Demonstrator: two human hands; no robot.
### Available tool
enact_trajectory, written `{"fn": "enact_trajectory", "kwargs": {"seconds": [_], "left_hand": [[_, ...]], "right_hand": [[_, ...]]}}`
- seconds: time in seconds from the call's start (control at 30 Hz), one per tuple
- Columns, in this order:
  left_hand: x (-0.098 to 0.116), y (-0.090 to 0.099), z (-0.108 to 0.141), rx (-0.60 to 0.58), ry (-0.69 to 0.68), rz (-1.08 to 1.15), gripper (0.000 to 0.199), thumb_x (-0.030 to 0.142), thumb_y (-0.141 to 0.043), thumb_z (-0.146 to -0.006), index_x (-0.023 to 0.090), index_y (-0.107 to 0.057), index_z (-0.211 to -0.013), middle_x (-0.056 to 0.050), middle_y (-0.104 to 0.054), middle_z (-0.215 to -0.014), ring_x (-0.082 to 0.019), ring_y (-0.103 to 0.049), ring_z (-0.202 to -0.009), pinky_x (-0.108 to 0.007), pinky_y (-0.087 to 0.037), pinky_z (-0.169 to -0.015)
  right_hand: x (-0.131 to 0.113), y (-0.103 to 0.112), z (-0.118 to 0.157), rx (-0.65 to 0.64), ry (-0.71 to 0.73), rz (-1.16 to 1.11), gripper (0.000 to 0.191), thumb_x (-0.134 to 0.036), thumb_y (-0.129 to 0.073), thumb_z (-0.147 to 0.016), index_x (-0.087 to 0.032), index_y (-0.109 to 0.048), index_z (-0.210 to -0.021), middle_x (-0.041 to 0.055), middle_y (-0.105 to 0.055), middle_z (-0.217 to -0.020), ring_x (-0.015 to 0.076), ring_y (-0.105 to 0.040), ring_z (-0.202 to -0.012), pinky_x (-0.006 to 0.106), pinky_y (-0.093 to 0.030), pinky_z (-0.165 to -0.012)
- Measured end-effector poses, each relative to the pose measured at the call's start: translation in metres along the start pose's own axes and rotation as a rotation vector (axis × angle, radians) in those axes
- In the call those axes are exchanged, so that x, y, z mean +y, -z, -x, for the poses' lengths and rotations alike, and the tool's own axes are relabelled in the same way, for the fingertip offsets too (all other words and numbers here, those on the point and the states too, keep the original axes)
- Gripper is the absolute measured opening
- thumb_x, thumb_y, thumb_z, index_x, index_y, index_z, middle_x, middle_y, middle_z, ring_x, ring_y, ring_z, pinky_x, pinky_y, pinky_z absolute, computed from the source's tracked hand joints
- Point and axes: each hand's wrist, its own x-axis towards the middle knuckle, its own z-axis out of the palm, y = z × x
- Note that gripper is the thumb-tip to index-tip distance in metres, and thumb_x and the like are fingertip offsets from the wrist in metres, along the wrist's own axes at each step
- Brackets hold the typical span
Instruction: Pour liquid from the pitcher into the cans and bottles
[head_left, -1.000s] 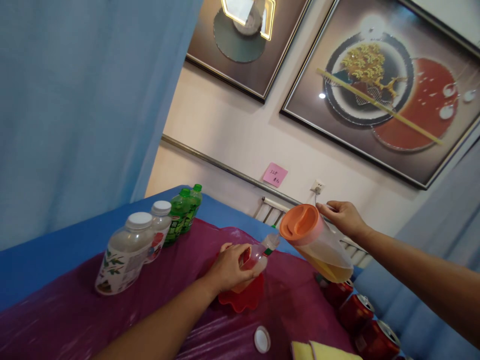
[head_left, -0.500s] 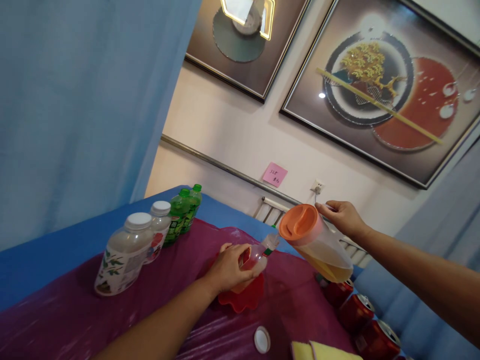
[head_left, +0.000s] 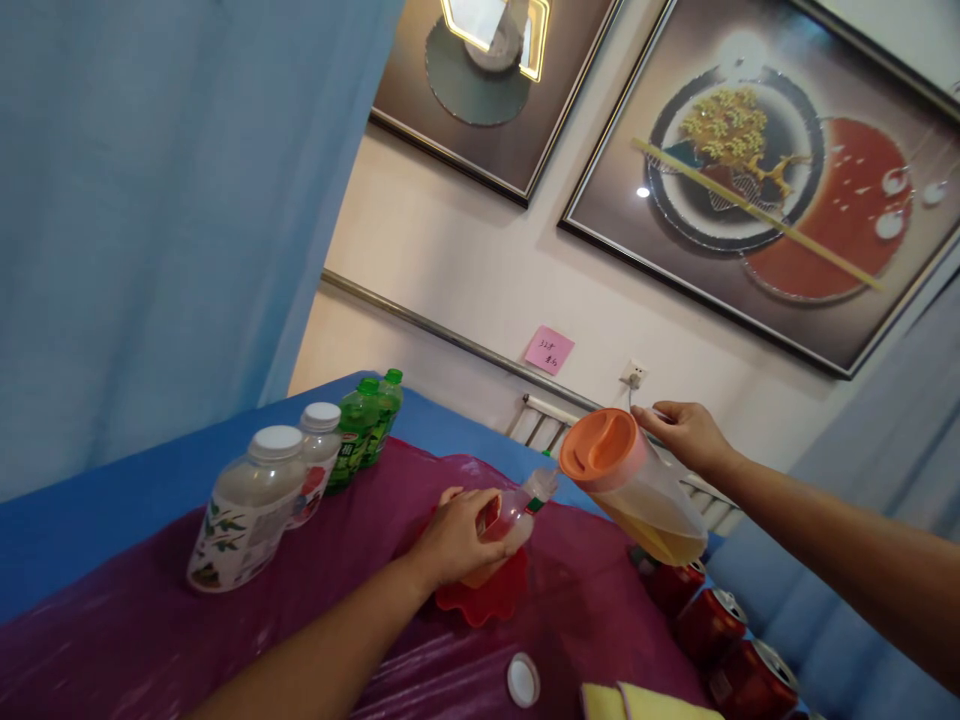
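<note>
My left hand [head_left: 457, 540] is wrapped round a clear plastic bottle [head_left: 516, 515], tilted so its uncapped mouth points up to the right. Under that bottle lies a red scalloped dish [head_left: 487, 597]. My right hand [head_left: 691, 435] grips the handle of a clear pitcher [head_left: 652, 515] with an orange lid [head_left: 598, 445]. The pitcher is tipped to the left, its lid edge close by the bottle's mouth, and yellowish liquid shows in its lower part. I cannot make out whether liquid runs between them. A white cap [head_left: 523, 680] rests on the purple sheet nearer to me.
Two white-capped bottles [head_left: 244, 520] and two green bottles [head_left: 356, 430] stand at the left on the purple plastic sheet [head_left: 330, 560]. Several red cans [head_left: 712, 625] line the right side. A folded yellow cloth [head_left: 645, 703] lies at the front. A blue curtain [head_left: 165, 200] hangs at the left.
</note>
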Motion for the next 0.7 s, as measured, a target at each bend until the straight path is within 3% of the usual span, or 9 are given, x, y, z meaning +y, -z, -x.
{"fn": "enact_trajectory", "kwargs": {"seconds": [0.2,0.7], "left_hand": [[0.0018,0.0018,0.0,-0.004,0.025,-0.002,0.038,0.058,-0.071,-0.074,0.024,-0.066,-0.091,-0.001,-0.074,-0.089,-0.024,-0.066,-0.083,-0.042,-0.04,-0.092],[-0.0017,-0.0013,0.0003,-0.006,0.007,-0.005,0.038,0.058,-0.07,-0.076,0.024,-0.065,-0.091,0.001,-0.072,-0.086,-0.021,-0.062,-0.078,-0.039,-0.038,-0.093]], "right_hand": [[-0.0015,0.001,0.001,-0.002,0.014,0.01,0.057,-0.064,-0.06,-0.08,-0.025,-0.029,-0.054,-0.0068,-0.024,-0.05,0.0087,-0.025,-0.046,0.026,-0.02,-0.043],[-0.0019,0.0013,0.0014,0.015,0.026,0.028,0.057,-0.066,-0.06,-0.079,-0.024,-0.03,-0.053,-0.0065,-0.024,-0.05,0.0088,-0.025,-0.047,0.025,-0.019,-0.043]]}}
